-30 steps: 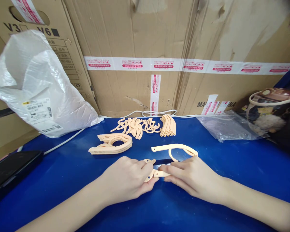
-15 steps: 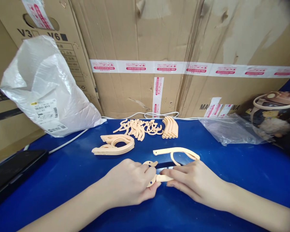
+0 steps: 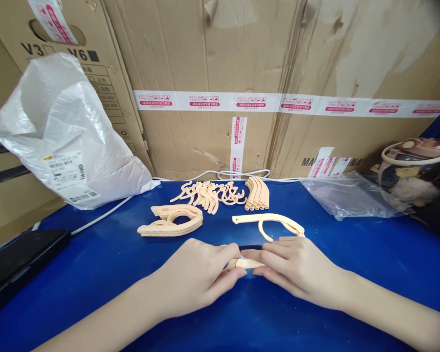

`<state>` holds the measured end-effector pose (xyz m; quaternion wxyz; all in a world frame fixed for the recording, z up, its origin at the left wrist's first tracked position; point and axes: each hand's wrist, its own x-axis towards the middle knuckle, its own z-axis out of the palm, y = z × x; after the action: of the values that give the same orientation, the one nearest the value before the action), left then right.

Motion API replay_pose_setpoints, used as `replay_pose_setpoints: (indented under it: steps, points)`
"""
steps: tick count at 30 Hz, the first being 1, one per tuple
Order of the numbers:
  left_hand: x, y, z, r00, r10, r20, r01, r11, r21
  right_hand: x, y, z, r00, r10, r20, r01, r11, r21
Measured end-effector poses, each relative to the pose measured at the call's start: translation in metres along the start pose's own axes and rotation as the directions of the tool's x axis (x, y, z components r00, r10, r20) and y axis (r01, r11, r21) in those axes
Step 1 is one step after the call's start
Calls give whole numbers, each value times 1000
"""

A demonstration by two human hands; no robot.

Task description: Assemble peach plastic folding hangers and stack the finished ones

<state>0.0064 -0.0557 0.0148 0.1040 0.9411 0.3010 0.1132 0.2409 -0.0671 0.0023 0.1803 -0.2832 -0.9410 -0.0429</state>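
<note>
Both hands meet low over the blue table, fingers closed around parts of a beige plastic folding hanger. My left hand (image 3: 201, 271) pinches its centre piece (image 3: 230, 265), mostly hidden under the fingers. A short hanger arm (image 3: 248, 263) bridges the gap, its other end between the thumb and fingers of my right hand (image 3: 297, 266). Just beyond the right knuckles lies a long curved hanger arm (image 3: 260, 218) with a hook-like piece below it; whether it joins the held parts is hidden. To the left sits a stack of folded hangers (image 3: 172, 226).
Loose hook pieces (image 3: 207, 194) and a row of hanger arms (image 3: 257, 194) lie at the back. A white plastic bag (image 3: 69, 137) and a black phone-like device (image 3: 25, 264) are left. Right are a clear bag (image 3: 352, 198) and a dark bag (image 3: 410, 181). Cardboard boxes (image 3: 205, 58) stand behind.
My left hand has turned over the centre piece, so its round holed part and hook no longer show clearly. Fingers of both hands have come closer together.
</note>
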Motion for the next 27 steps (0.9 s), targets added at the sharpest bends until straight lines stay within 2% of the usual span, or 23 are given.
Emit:
replay_pose_setpoints:
  steps: [3,5,7,9,12,16,20,25,27]
  points:
    - [0,1,-3,1000,-23,2,23,996,-84,-1,3,-4,991,-53,-121,49,998,-38]
    - [0,-1,-4,999,-33,13,34,994,-106,-2,7,-9,975,-47,-216,42,999,-26]
    - [1,-3,-5,999,-53,11,54,993,-101,-1,13,-15,951,23,-307,-28,1000,-13]
    - [1,-5,-7,998,-68,-3,67,994,-88,0,20,-21,930,125,-346,-132,991,1]
    - [2,-6,-9,997,-71,-30,69,995,-68,1,32,-24,921,253,-297,-247,967,58]
    - [1,-4,-9,997,-50,-51,48,998,-51,3,42,-19,925,342,-166,-313,933,179]
    - [-1,-2,-6,997,35,-64,-31,998,58,4,43,-14,933,355,-58,-326,902,283]
    - [-2,-1,-1,970,234,-69,-211,947,241,4,38,-14,950,312,-15,-295,913,283]
    - [-2,-1,0,959,276,-63,-249,927,282,3,35,-14,952,306,11,-296,911,287]
